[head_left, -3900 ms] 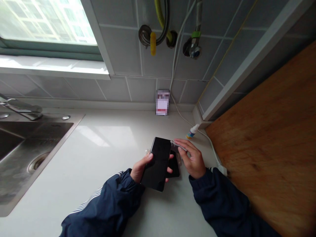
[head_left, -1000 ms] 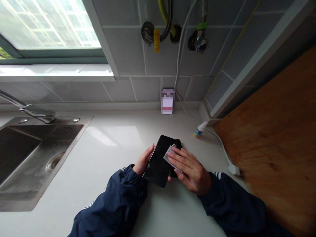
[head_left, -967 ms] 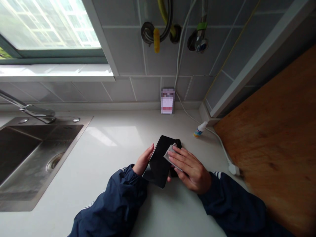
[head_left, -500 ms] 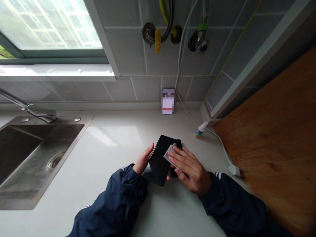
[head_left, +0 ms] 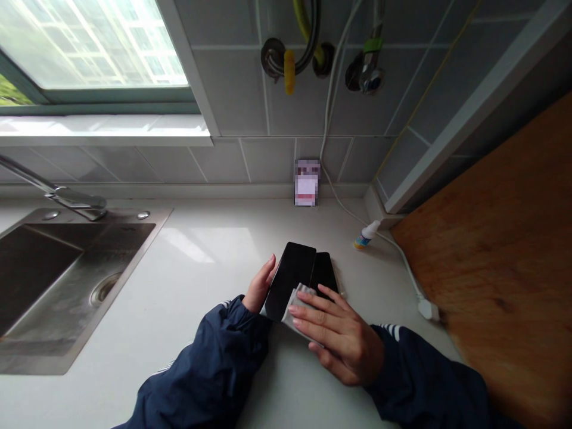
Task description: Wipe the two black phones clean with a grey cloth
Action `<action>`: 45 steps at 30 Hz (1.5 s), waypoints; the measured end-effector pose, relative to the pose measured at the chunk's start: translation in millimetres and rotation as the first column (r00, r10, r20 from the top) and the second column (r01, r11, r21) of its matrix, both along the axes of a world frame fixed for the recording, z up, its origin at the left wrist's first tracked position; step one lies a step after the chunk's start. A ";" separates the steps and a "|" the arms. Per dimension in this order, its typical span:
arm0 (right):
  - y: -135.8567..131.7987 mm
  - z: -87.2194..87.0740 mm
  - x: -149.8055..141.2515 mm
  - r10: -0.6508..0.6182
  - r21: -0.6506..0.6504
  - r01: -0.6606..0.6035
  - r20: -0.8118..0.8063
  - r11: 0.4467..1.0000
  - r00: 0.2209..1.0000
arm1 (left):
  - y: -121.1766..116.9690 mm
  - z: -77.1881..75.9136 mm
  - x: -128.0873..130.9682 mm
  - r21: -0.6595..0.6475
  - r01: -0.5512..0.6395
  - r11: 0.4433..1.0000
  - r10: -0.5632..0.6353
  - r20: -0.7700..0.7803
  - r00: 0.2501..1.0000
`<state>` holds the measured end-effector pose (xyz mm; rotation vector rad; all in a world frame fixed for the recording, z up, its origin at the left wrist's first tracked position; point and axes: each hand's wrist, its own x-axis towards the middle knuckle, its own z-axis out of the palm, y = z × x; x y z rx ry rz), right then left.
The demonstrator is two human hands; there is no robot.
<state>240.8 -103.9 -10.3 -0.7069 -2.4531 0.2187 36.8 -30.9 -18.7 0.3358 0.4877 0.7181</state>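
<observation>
My left hand (head_left: 260, 288) grips a black phone (head_left: 291, 275) by its left edge and holds it tilted above the white counter (head_left: 187, 286). My right hand (head_left: 333, 333) presses a small folded grey cloth (head_left: 295, 304) flat against the phone's near end, fingers together. A second black phone-like slab (head_left: 324, 273) lies on the counter just right of the held phone. Both sleeves are dark blue with white stripes.
A steel sink (head_left: 49, 280) with a tap (head_left: 67, 196) lies at the left. A small white bottle (head_left: 365, 233) and a white cable with a plug (head_left: 426, 308) lie at the right by a wooden panel (head_left: 504, 256). A small card (head_left: 307, 182) leans on the tiled wall.
My right hand has slid the cloth down the phone screen toward me, from its far end to its near end. The left hand still holds the phone, now tilted a little further away.
</observation>
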 end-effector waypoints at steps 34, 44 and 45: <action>-7.3 0.1 -6.2 0.030 0.019 -0.030 0.011 0.999 0.999 | -1.5 -3.6 0.7 -0.008 0.058 0.998 -0.058 0.018 0.998; -0.6 -3.4 -2.4 0.016 0.013 -0.017 0.058 1.000 0.998 | -3.6 -2.4 2.4 -0.003 0.057 0.998 -0.057 0.038 0.998; 2.4 -6.0 -0.3 -0.021 0.007 0.021 0.049 1.000 0.999 | -3.5 -2.5 2.0 -0.002 0.059 0.998 -0.059 0.043 0.997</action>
